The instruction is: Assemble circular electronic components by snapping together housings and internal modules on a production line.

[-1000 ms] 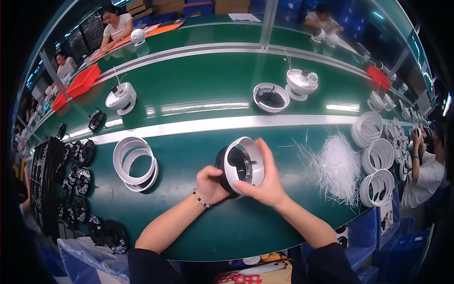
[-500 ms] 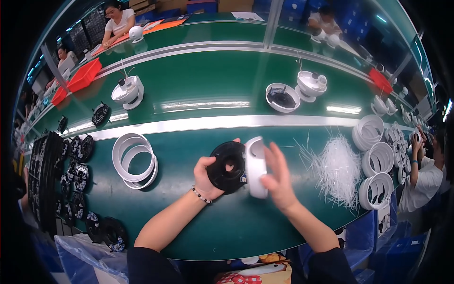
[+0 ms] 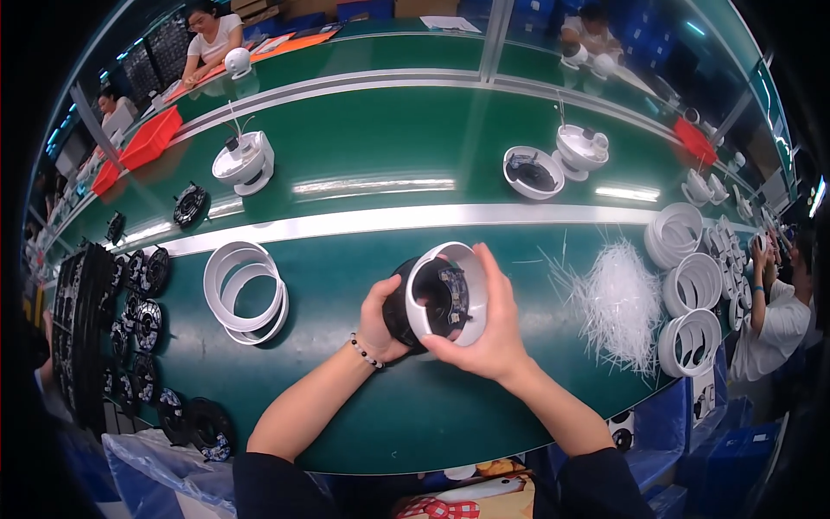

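Note:
My left hand (image 3: 377, 324), a beaded bracelet at its wrist, grips a black round plate (image 3: 396, 304) by its left side. In my right hand (image 3: 494, 342) is a white ring-shaped housing (image 3: 418, 322), held by its right rim with the fingers behind and the thumb at the lower edge. The housing stands tilted against the plate's face, over the middle of the green table. Through its opening a small circuit board (image 3: 453, 294) shows on the plate. Whether the two parts are seated together I cannot tell.
Two white rings (image 3: 210, 290) lie overlapped on the left, beside several black plates (image 3: 149, 322). To the right are a heap of thin white strips (image 3: 616, 311) and stacked white rings (image 3: 666, 346). Beyond the metal rail (image 3: 363, 223), white dome units (image 3: 242, 164) stand. A co-worker (image 3: 778, 324) sits far right.
The white housing has turned so its opening faces me and has moved left onto the black plate. My right hand, blurred before, now grips its rim.

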The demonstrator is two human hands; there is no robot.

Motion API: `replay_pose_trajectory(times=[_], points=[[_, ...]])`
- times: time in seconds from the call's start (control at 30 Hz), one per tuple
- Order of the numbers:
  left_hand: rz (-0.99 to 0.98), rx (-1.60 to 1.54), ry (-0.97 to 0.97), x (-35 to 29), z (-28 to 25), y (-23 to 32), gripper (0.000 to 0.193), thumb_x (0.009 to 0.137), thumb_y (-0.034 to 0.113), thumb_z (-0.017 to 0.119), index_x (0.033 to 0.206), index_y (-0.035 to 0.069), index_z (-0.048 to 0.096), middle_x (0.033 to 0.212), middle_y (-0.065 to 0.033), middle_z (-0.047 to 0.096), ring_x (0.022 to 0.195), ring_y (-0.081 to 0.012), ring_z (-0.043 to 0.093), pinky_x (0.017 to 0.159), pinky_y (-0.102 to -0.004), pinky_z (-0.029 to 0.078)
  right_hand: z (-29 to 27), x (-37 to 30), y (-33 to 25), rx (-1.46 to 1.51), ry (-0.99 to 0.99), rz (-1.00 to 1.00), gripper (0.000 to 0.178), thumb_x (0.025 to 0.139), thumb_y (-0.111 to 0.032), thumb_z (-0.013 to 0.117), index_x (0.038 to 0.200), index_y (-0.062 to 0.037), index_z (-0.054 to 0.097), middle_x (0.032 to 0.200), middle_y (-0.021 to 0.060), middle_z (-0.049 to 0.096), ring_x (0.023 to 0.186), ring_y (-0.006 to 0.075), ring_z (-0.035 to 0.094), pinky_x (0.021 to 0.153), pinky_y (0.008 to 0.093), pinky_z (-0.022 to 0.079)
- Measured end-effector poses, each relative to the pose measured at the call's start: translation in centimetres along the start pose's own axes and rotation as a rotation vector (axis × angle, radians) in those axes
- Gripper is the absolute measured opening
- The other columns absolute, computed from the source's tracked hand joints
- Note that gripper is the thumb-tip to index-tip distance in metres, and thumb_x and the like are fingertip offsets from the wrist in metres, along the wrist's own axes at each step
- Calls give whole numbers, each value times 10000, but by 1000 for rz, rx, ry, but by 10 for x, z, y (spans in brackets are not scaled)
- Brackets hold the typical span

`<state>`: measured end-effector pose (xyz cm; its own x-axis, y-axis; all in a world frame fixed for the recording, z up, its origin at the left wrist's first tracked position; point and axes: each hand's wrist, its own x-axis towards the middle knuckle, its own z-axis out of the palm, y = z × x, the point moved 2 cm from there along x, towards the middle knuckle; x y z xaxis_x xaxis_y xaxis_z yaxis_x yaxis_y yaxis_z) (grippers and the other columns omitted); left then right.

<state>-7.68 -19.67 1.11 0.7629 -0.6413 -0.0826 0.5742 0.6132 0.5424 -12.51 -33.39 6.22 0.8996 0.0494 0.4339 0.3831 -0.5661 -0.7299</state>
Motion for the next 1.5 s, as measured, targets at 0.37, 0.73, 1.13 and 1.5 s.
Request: replay_pose_trajectory(times=[0.37, 0.73, 1.13, 1.5], points=[[145, 17, -76, 1, 4, -5, 629, 839, 453, 372, 1320, 69, 245, 1268, -116, 387, 1146, -229, 410, 953, -373, 345, 20, -5, 2, 91, -24, 130, 945, 615, -303, 733, 1290, 49, 172, 1266, 221, 259, 1193, 324, 284, 978, 387, 260], [152, -150, 116, 0, -3, -3, 496, 837, 412, 368, 1141, 31, 456, 1052, -124, 543, 951, -228, 540, 822, -355, 450, 15, 11, 6, -21, -179, -51, 1142, 506, -410, 782, 1329, 16, 112, 1348, 271, 137, 1265, 385, 146, 1012, 426, 197], [284, 138, -42, 0, 11, -8, 699, 837, 531, 339, 1349, 91, 156, 1295, -112, 342, 1187, -233, 358, 975, -367, 315, 25, 2, 2, -12, -120, 140, 1137, 503, -478, 768, 1277, 67, 137, 1214, 245, 246, 1106, 399, 277, 929, 465, 280], [123, 87, 28, -3, 6, -5, 808, 770, 698, 249, 1241, 53, 371, 1198, -100, 456, 1097, -219, 451, 923, -350, 372, 36, 12, -4, -204, -40, 33, 1116, 512, -507, 732, 1260, 101, 169, 1239, 252, 247, 1126, 395, 270, 915, 489, 282]])
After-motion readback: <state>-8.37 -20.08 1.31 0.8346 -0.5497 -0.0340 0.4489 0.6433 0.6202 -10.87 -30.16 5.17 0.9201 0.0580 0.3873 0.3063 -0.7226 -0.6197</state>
